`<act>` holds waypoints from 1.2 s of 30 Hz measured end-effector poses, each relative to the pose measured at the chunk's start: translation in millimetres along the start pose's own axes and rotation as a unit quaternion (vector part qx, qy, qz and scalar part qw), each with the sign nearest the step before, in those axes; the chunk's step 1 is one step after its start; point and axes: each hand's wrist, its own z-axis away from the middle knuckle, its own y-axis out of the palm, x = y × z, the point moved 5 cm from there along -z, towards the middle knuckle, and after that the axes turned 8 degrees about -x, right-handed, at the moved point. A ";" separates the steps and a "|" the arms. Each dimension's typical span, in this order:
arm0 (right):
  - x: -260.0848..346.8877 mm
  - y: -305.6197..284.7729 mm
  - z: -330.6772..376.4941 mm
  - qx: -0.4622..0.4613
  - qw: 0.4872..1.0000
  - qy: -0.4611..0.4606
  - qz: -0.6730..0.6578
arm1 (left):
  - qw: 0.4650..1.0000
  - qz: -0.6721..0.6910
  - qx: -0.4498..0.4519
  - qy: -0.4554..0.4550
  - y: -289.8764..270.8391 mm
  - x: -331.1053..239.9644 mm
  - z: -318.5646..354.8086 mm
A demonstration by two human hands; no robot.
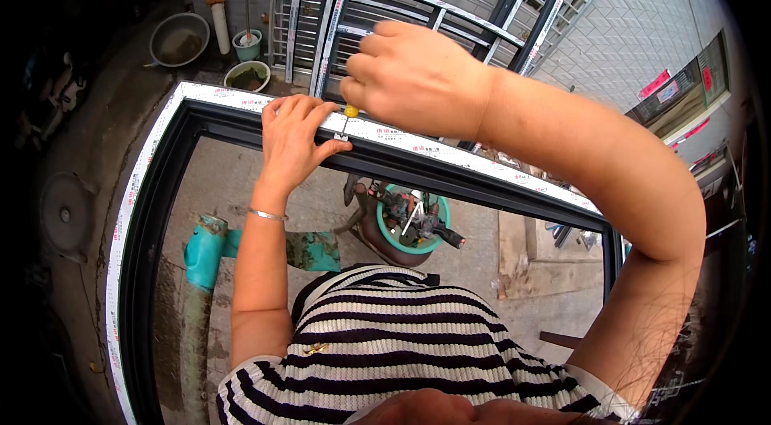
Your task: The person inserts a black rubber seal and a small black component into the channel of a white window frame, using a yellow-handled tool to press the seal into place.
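Striped shirt (401, 345) nearest, left hand (293, 136) pressing window frame (450, 153), right hand (414, 75) gripping yellow-handled screwdriver (350, 112), basins (178, 38) beyond.

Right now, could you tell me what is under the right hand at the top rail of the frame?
Under the right hand, a yellow-handled tool stands on the frame's top rail, beside the left hand. The fist covers most of its handle; its tip is too small to make out.

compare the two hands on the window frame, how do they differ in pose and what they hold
The left hand lies open with its fingers draped over the top rail of the window frame, holding no tool. The right hand is raised above the rail and closed into a fist around a yellow-handled screwdriver pointing down at it. The left wrist wears a bracelet; the right is bare. Both meet at the same spot on the rail.
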 end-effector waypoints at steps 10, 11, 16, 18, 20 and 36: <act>11.7 11.7 8.7 -0.123 0.970 0.177 -0.111 | 1.000 -0.015 -0.011 0.010 -1.4 -3.2 -0.8; 12.1 12.0 7.7 -0.141 0.964 0.170 -0.150 | 1.000 -0.013 -0.012 0.010 -1.3 -4.0 -1.7; -9.3 20.4 6.5 -0.039 0.895 0.279 -0.345 | 1.000 -0.010 -0.004 0.001 0.0 -2.8 -2.5; -0.5 15.6 5.8 -0.052 0.966 0.133 -0.217 | 1.000 -0.007 -0.009 0.004 0.7 -2.0 -0.7; 12.3 2.3 1.9 -0.068 0.992 0.023 -0.107 | 1.000 -0.005 -0.009 0.001 -1.0 -1.7 0.0; 33.0 113.4 29.3 -0.381 0.758 0.390 -0.357 | 0.992 -0.065 -0.035 0.098 13.3 40.6 30.2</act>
